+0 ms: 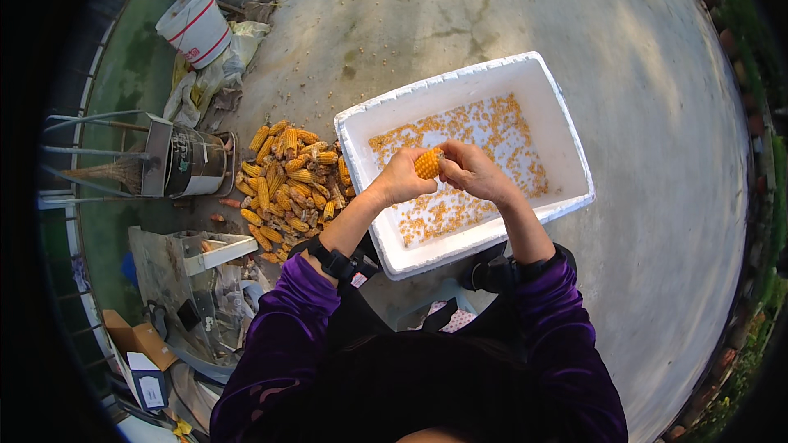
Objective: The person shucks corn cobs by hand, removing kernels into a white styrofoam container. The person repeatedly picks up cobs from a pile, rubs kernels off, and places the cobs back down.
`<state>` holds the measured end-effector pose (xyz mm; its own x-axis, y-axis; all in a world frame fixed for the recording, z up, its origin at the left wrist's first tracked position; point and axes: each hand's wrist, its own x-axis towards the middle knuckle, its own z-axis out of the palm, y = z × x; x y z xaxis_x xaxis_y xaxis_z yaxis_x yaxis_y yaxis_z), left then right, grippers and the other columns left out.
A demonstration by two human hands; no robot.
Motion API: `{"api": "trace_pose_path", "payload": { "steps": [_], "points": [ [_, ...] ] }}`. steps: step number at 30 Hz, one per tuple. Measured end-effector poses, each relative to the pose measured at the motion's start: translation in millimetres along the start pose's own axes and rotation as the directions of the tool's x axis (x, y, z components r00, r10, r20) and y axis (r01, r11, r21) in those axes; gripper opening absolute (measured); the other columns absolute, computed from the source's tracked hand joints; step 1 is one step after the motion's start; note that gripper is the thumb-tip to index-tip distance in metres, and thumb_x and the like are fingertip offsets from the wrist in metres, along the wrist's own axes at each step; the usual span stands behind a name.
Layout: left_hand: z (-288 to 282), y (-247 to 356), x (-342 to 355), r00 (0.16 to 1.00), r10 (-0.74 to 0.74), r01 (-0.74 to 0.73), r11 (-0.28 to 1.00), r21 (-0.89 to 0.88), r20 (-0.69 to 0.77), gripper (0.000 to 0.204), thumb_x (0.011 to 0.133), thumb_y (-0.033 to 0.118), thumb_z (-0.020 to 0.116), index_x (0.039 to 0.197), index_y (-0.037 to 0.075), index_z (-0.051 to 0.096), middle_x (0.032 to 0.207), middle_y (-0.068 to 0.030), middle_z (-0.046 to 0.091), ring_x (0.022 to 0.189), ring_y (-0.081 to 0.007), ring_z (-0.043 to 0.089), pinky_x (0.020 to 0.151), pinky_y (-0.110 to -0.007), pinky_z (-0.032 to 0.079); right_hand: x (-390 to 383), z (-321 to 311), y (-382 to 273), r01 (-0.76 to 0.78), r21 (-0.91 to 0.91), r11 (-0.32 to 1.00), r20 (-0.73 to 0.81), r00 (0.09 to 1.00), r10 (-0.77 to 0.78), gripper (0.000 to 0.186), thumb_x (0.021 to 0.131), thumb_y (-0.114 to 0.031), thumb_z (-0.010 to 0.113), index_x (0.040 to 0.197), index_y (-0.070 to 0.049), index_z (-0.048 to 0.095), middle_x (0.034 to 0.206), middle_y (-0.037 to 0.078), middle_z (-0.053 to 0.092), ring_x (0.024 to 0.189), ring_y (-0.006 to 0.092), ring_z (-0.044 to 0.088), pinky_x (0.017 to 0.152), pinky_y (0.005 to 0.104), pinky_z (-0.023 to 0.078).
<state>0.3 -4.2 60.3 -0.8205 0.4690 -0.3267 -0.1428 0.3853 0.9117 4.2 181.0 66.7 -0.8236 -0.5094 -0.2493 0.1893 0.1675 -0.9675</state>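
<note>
My left hand (400, 176) and my right hand (474, 171) both grip a yellow corn cob (428, 163), holding it above a white foam box (566, 156). My right thumb presses against the cob's kernels. Loose orange-yellow kernels (513, 127) lie scattered over the box's white bottom. Left of the box, a heap of corn cobs (283, 184), many of them mottled brown, rests on the concrete ground.
At the upper left stand white buckets (194, 26) beside crumpled sacks (193, 94), with a dark drum (193, 160) and a straw broom (103, 170) lower down. Boards (176, 275) and cardboard boxes (144, 349) lie at the lower left. Concrete (648, 221) extends to the right.
</note>
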Motion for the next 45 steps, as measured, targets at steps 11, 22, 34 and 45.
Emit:
{"api": "trace_pose_path", "payload": {
  "steps": [11,22,34,45],
  "points": [
    [7,-20,5,0.993,0.038,0.000,0.945,0.327,-0.110,0.031,0.061,0.019,0.068,0.084,-0.001,0.059,0.074,-0.0163,0.063,0.073,-0.0315,0.063,0.067,-0.038,0.050,5,23,15,-0.010,-0.481,0.877,-0.188,0.978,-0.093,0.016,0.085,-0.008,0.047,0.096,0.004,0.051,0.082,0.026,0.060,0.079,0.0412,0.059,0.071,0.0437,0.047],
    [7,-2,5,0.992,-0.047,0.103,0.815,-0.570,0.113,0.038,0.088,0.037,0.056,0.100,0.002,0.051,0.070,-0.0072,0.056,0.054,-0.0133,0.056,0.046,-0.026,0.047,9,7,32,0.121,0.102,0.987,-0.293,0.952,-0.087,0.042,0.081,0.001,0.040,0.121,0.001,0.053,0.116,0.012,0.054,0.092,0.0220,0.057,0.076,0.0336,0.049],
    [21,-26,9,0.982,-0.183,0.077,0.588,-0.805,-0.040,0.032,0.094,0.035,0.047,0.094,0.004,0.055,0.078,-0.0089,0.059,0.062,-0.0184,0.061,0.051,-0.032,0.053,12,47,27,0.167,0.358,0.919,-0.195,0.975,-0.101,0.047,0.088,-0.013,0.052,0.132,-0.001,0.039,0.115,0.011,0.051,0.105,0.0158,0.050,0.088,0.0282,0.043],
    [15,-10,6,0.984,-0.177,0.137,0.693,-0.708,0.017,0.040,0.092,0.037,0.046,0.082,-0.001,0.055,0.061,-0.0117,0.056,0.044,-0.0204,0.056,0.037,-0.032,0.049,15,54,36,0.049,0.611,0.790,-0.177,0.981,0.075,0.041,0.097,-0.020,0.034,0.135,-0.005,0.039,0.102,0.006,0.056,0.068,0.0073,0.049,0.056,0.0201,0.044]
  ]
}}
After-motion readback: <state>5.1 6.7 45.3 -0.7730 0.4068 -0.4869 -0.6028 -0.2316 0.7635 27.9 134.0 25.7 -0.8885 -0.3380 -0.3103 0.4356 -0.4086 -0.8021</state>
